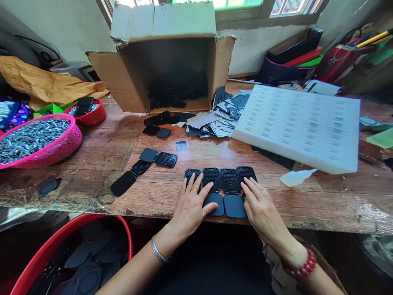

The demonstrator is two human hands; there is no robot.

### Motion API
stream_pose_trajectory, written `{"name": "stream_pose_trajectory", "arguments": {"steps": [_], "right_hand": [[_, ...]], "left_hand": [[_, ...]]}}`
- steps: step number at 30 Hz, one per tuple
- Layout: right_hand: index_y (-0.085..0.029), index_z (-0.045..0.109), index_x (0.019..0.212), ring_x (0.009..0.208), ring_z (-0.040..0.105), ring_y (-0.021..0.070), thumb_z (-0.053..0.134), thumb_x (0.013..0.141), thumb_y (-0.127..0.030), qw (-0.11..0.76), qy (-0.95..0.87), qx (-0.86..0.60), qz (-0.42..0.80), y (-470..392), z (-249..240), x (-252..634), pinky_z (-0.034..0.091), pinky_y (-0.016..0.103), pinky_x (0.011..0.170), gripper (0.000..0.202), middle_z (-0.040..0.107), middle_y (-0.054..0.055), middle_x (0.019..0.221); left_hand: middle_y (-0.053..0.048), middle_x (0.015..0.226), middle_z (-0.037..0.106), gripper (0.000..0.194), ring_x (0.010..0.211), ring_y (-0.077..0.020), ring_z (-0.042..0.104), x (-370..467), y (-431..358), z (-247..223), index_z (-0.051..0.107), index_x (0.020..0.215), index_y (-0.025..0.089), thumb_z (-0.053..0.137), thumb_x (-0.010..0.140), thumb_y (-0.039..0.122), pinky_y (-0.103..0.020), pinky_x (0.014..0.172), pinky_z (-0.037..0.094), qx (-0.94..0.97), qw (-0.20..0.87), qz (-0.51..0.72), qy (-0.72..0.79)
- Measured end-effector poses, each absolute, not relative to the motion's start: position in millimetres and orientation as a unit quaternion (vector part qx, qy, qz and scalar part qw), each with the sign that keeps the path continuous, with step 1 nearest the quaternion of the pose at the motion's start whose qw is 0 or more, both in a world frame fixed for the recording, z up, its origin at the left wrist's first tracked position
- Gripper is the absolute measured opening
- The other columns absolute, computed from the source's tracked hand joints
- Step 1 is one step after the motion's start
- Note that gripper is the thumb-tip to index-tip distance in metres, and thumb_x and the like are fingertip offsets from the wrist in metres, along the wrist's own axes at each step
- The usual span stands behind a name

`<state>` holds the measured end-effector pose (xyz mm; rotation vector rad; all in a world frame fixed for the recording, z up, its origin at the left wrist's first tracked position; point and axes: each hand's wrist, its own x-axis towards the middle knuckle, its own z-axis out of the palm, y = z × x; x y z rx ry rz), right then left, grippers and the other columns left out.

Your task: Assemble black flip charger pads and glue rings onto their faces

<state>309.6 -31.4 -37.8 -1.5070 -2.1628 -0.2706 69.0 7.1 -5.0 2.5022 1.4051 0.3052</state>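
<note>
Several black hinged plastic cases (230, 180) lie unfolded side by side near the table's front edge, their ridged halves away from me and smooth halves towards me. My left hand (192, 203) rests flat on the leftmost case, fingers stretched and thumb over a smooth flap. On the rightmost case lie the fingertips of my right hand (260, 205), also stretched out; its palm hides that case's near half. Neither hand is closed around anything. Further left, more unfolded black cases (166, 159) lie loose, one with a long smooth piece (123, 183).
An open cardboard box (135, 82) stands at the back beside a pile of grey and black cut sheets (211, 121). A white foam block (297, 127) lies right. Pink basket (69, 141) of metal parts sits left; a red tub (130, 233) of black pieces is below the edge.
</note>
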Motion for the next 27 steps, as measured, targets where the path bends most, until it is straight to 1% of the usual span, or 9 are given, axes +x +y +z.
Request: {"name": "stream_pose_trajectory", "arguments": {"steps": [5, 8, 10, 13, 16, 20, 22, 24, 27], "right_hand": [[-0.003, 0.054, 0.13, 0.129, 0.051, 0.0369, 0.04, 0.095, -0.011, 0.232, -0.791, -0.555, -0.112, -31.4, -37.6, 309.4, 0.049, 0.056, 0.101, 0.038, 0.057, 0.024, 0.134], [-0.005, 0.057, 0.126, 0.125, 0.054, 0.0375, 0.04, 0.096, -0.014, 0.245, -0.793, -0.547, -0.11, -28.4, -32.9, 313.3, 0.051, 0.057, 0.097, 0.036, 0.06, 0.024, 0.129], [-0.006, 0.058, 0.124, 0.124, 0.054, 0.0368, 0.041, 0.097, -0.017, 0.273, -0.793, -0.537, -0.095, -22.8, -23.8, 312.2, 0.051, 0.057, 0.096, 0.033, 0.061, 0.023, 0.125], [-0.008, 0.062, 0.118, 0.116, 0.058, 0.0323, 0.047, 0.098, -0.019, 0.307, -0.802, -0.51, -0.048, -6.4, -3.6, 297.7, 0.052, 0.054, 0.095, 0.028, 0.064, 0.02, 0.119], [-0.012, 0.066, 0.108, 0.104, 0.061, 0.0272, 0.05, 0.098, -0.02, 0.306, -0.832, -0.462, 0.003, 20.9, 15.6, 263.6, 0.054, 0.048, 0.09, 0.021, 0.069, 0.014, 0.108], [-0.015, 0.069, 0.105, 0.106, 0.06, 0.0256, 0.051, 0.096, -0.017, 0.212, -0.877, -0.424, 0.076, 69.4, 27.1, 196.0, 0.05, 0.044, 0.097, 0.02, 0.071, 0.012, 0.111], [-0.015, 0.069, 0.104, 0.108, 0.058, 0.0258, 0.055, 0.093, -0.016, 0.152, -0.886, -0.428, 0.09, 93.2, 26.5, 160.8, 0.047, 0.042, 0.099, 0.017, 0.07, 0.013, 0.115], [-0.013, 0.066, 0.109, 0.109, 0.057, 0.0278, 0.06, 0.091, -0.021, 0.133, -0.888, -0.431, 0.088, 113.0, 23.8, 130.7, 0.047, 0.042, 0.097, 0.02, 0.068, 0.015, 0.117], [-0.008, 0.064, 0.109, 0.106, 0.056, 0.0326, 0.064, 0.088, -0.025, 0.111, -0.888, -0.438, 0.084, 133.0, 21.0, 102.2, 0.047, 0.042, 0.09, 0.027, 0.069, 0.02, 0.108]], "left_hand": [[-0.015, 0.158, 0.036, 0.063, 0.148, -0.0382, 0.026, 69.0, 7.4, -8.3, 0.049, 0.143, 0.025, 0.066, 0.087, 0.049, -0.063, 0.117, 0.026, 0.858, 0.128, 0.115, 0.484], [-0.015, 0.159, 0.034, 0.068, 0.148, -0.036, 0.025, 62.8, 8.9, -10.3, 0.042, 0.147, 0.025, 0.065, 0.088, 0.05, -0.06, 0.118, 0.028, 0.852, 0.136, 0.142, 0.484], [-0.015, 0.159, 0.034, 0.065, 0.149, -0.0338, 0.026, 49.0, 15.6, -11.0, 0.039, 0.149, 0.024, 0.059, 0.092, 0.048, -0.057, 0.118, 0.03, 0.841, 0.127, 0.172, 0.496], [-0.016, 0.155, 0.04, 0.053, 0.148, -0.034, 0.029, 8.6, 34.3, -11.4, 0.044, 0.145, 0.021, 0.054, 0.096, 0.039, -0.056, 0.118, 0.03, 0.8, 0.065, 0.22, 0.554], [-0.019, 0.15, 0.044, 0.052, 0.145, -0.0375, 0.033, -44.8, 54.9, -10.6, 0.047, 0.142, 0.016, 0.057, 0.093, 0.031, -0.056, 0.116, 0.03, 0.726, -0.006, 0.227, 0.649], [-0.023, 0.143, 0.049, 0.063, 0.138, -0.041, 0.04, -97.2, 70.2, -6.5, 0.046, 0.142, 0.011, 0.064, 0.087, 0.033, -0.055, 0.111, 0.035, 0.632, -0.008, 0.157, 0.759], [-0.023, 0.137, 0.052, 0.058, 0.131, -0.0406, 0.046, -108.2, 71.7, -3.9, 0.052, 0.138, 0.01, 0.064, 0.086, 0.035, -0.052, 0.107, 0.039, 0.611, 0.011, 0.13, 0.78], [-0.021, 0.132, 0.055, 0.048, 0.123, -0.0392, 0.051, -112.2, 71.2, -1.7, 0.06, 0.13, 0.012, 0.062, 0.088, 0.035, -0.049, 0.102, 0.043, 0.606, 0.02, 0.127, 0.785], [-0.019, 0.126, 0.058, 0.042, 0.116, -0.0374, 0.053, -115.4, 70.0, 0.3, 0.064, 0.125, 0.016, 0.061, 0.088, 0.035, -0.048, 0.098, 0.046, 0.603, 0.025, 0.136, 0.786]]}}
